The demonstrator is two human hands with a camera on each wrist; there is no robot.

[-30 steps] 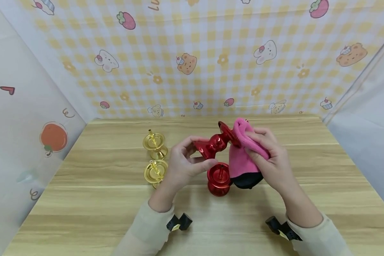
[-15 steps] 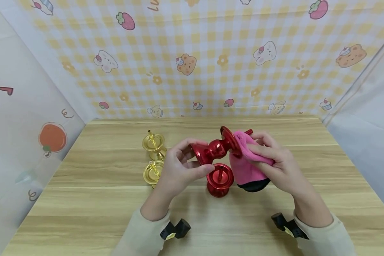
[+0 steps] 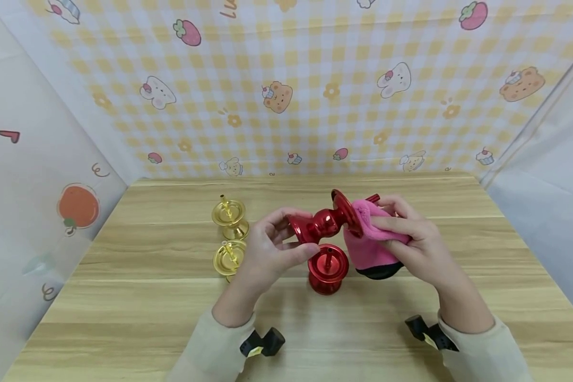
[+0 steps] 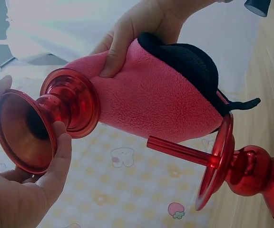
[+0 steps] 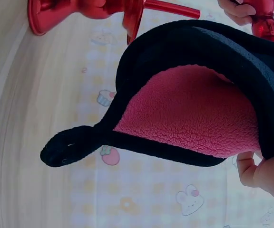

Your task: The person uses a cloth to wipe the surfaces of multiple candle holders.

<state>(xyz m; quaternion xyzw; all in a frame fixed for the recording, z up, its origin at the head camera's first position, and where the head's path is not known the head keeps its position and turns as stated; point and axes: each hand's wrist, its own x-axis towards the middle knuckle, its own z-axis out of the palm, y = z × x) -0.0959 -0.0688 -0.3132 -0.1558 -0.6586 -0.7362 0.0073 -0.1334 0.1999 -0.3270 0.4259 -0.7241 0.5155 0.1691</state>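
Tilted on its side above the table, a shiny red candle holder (image 3: 327,223) is gripped at its flared base by my left hand (image 3: 266,257). The left wrist view looks into the hollow base (image 4: 23,130). My right hand (image 3: 420,241) pinches a pink cloth (image 3: 370,249) with black edging and a loop (image 5: 68,146). The cloth lies against the dish of the held candle holder and hides part of its upper side. Past the cloth, the end of the red tube (image 3: 373,198) shows. Just below, a second red candle holder (image 3: 326,284) stands upright on the table.
Two gold candle holders stand upright left of my left hand: a back one (image 3: 229,213) and a front one (image 3: 226,260), partly covered by the hand. A checked fabric backdrop (image 3: 310,122) rises behind the wooden table (image 3: 138,297). Both wrists wear black cameras.
The held candle holder has lowered slightly and its tube end has come into view past the cloth. My right hand and the cloth have shifted right and down a little.
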